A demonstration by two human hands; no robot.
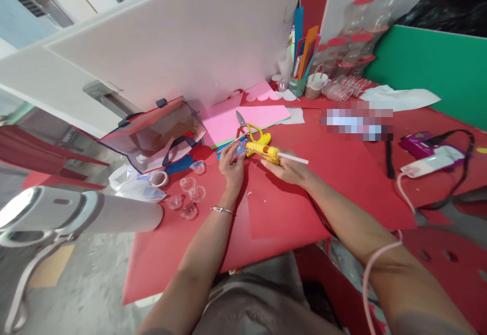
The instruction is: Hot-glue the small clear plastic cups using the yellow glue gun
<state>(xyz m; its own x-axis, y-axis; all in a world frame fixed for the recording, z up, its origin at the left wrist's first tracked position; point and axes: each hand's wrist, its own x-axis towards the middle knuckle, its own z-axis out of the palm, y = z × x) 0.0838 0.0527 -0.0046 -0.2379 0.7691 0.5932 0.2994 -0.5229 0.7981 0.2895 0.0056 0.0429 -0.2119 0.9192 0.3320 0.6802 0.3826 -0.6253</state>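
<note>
In my right hand [288,171] is a yellow hot glue gun [262,149], fingers wrapped round its grip. A whitish glue stick [297,158] sticks out of its back end. My left hand [231,166] pinches a small clear plastic piece [240,149], which looks like one of the little cups, right at the gun's nozzle. My fingers hide part of it. Just beyond both hands lie scissors with yellow handles [262,135] by pink paper sheets [222,124]. Several small clear plastic cups [197,193] rest on the red tabletop [213,244] left of my left hand.
A clear tote bag [152,137] stands at the left, near a large white tumbler [117,212]. At the back are a holder with coloured strips [298,85] and stacked clear jars [355,48]. A white power strip [428,166] with a pink cord lies at the right.
</note>
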